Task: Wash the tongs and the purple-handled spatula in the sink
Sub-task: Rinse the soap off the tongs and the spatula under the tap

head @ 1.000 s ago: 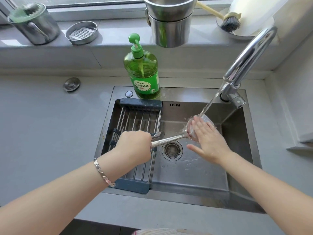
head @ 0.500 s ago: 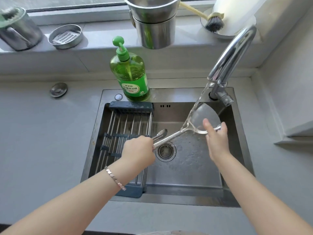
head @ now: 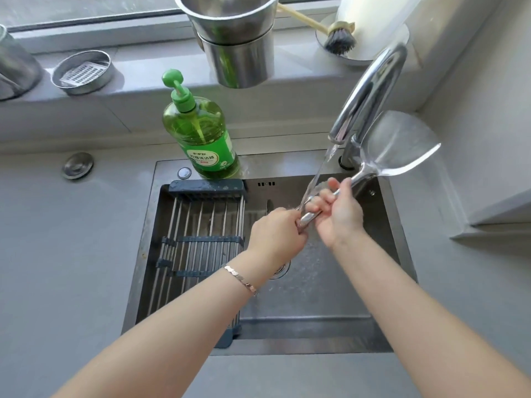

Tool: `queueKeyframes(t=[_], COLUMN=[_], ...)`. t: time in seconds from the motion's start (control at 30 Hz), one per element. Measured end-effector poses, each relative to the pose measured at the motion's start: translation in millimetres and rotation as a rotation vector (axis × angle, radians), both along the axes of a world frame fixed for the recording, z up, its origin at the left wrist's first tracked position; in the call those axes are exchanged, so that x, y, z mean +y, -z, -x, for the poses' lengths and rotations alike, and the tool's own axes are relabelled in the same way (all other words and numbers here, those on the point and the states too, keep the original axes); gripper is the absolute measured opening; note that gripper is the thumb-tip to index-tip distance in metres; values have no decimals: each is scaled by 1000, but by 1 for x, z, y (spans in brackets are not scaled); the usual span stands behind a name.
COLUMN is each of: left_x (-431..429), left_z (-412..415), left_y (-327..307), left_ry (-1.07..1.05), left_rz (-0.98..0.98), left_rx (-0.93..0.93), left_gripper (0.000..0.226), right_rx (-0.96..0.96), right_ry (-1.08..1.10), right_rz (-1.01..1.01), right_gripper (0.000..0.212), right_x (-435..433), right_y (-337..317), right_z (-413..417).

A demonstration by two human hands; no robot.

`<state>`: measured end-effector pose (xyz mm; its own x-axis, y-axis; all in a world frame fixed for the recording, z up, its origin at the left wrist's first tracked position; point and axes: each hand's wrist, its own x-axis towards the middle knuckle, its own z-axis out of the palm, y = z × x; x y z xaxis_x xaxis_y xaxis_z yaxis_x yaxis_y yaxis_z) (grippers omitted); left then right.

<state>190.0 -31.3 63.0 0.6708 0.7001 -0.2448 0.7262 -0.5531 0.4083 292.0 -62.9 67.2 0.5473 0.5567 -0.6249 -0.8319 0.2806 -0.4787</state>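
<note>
1. The spatula (head: 399,145) is up over the back right corner of the sink (head: 316,311). Its wide metal blade is raised beside the tap (head: 370,93), and its shaft slopes down and left into my hands.
2. My left hand (head: 275,234) is clenched round the handle end, so the purple grip is hidden inside my fist.
3. My right hand (head: 339,214) is wrapped round the shaft just above it, fingers curled over the metal and touching my left hand.
4. The water (head: 319,173) runs from the tap onto the shaft and my right fingers, not onto the blade.
5. I judge this to be the rinse-and-rub step on the spatula's shaft.
6. Next, I should slide my right hand along the shaft while my left holds steady, minding the wet, slippery metal and the blade so near the tap.
7. I cannot make out the tongs for certain; they may lie by the drying rack (head: 201,239), and I judge their wash is yet to come.
8. The green soap bottle (head: 201,133) stands on the sink's back edge, well apart from my hands.
</note>
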Motion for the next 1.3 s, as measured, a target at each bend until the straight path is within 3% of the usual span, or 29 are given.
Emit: queueKeyframes(t=[0.27,0.47,0.6,0.8,0.93,1.1,1.3], left_x=[18,22,30,35,16,-1,10], left_z=[-14,-41,-31,25,49,62,55], left_y=[6,-1,1,30,35,37,4], left_ry=[-21,170,239,14,32,-48,-213], left_rz=[-24,-88,-39,290,394,560,1020], left_rx=[4,4,30,65,101,57,-107], left_gripper=[50,52,40,31,14,30,45], right_rx=[111,49,21,-15,33,162,173], right_ry=[209,313,343,306,253,161,-76], right_rz=[-113,-154,-142,-47,71,182,258], right_gripper=[51,53,54,53,46,25,26], right_x=[-5,-19,-25,-21,-17,-16,-11], right_y=[10,-5,-12,-9,4,22,28], right_z=[-24,-48,-59,-48,-14,19,23])
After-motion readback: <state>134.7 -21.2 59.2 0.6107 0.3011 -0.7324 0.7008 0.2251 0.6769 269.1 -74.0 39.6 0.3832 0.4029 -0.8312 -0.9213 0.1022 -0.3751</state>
